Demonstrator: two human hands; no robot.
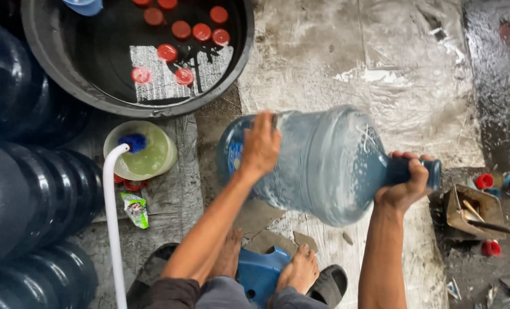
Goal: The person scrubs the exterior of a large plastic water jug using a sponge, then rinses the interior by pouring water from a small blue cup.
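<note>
At frame centre, a large translucent blue plastic water jug [329, 166] lies sideways; left hand [260, 146] presses open-palmed on its base, right hand [406, 183] grips its neck.

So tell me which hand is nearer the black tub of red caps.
Left. The left hand on the bottle's base sits just below the black tub; the right hand grips the neck, farther off.
</note>
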